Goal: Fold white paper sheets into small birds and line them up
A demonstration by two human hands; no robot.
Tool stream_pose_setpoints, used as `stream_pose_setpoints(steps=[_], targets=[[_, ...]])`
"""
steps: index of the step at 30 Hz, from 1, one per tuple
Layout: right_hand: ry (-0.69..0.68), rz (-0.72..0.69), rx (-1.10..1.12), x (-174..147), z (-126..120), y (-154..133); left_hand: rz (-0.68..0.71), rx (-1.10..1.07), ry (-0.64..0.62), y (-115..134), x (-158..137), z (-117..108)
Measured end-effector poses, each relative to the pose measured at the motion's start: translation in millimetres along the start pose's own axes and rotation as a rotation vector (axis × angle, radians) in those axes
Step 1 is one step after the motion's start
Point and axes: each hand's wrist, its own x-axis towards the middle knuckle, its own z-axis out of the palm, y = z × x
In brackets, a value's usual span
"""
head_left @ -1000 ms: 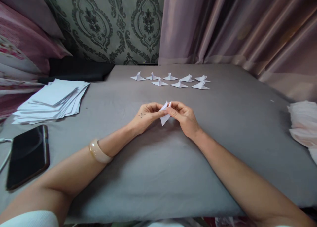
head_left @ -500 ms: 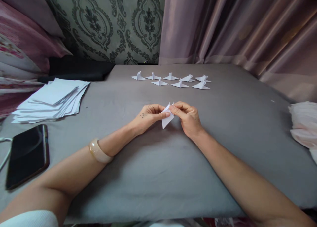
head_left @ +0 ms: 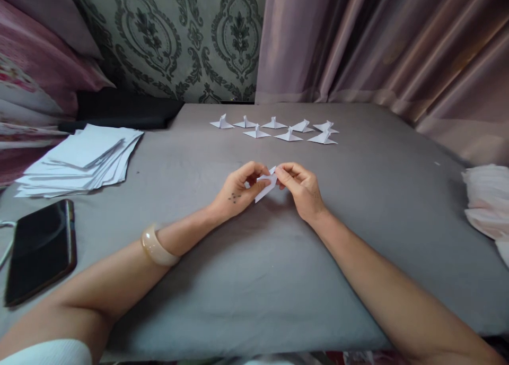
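Over the middle of the table, both hands pinch a small piece of folded white paper (head_left: 265,188). My left hand (head_left: 240,189) grips its left side between thumb and fingers. My right hand (head_left: 302,189) has thumb and forefinger closed on the paper's upper right tip. The fingers hide part of the folds. Beyond the hands, several folded white paper birds (head_left: 289,135) stand in two loose rows, wings spread flat on the cloth.
A stack of white paper sheets (head_left: 79,158) lies at the left. Nearer sits a dark phone (head_left: 42,251) with a white cable (head_left: 7,253). Black folded cloth (head_left: 131,109) is at the back left, a pale bundle (head_left: 489,200) at the right edge. Grey cloth (head_left: 222,301) covers the table.
The folded paper has turned, its lower point swinging left and up. My left hand has rotated slightly and its fingers are more arched. My right hand keeps nearly the same place.
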Motion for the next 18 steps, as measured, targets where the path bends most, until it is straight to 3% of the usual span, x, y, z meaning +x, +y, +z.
stream_pose_setpoints(steps=[4, 9, 14, 18], targets=[[0.055, -0.021, -0.048, 2, -2, 3, 0.124, 0.215, -0.036, 3, -2, -2], [0.116, -0.042, -0.130, 2, -1, 4, 0.178, 0.282, -0.035, 6, -1, -1], [0.110, -0.042, -0.120, 0, 0, 1, 0.096, 0.234, 0.019, 11, 0, -1], [-0.035, -0.033, -0.068, -3, 0, -4, -0.002, 0.114, 0.041, 14, 2, -3]])
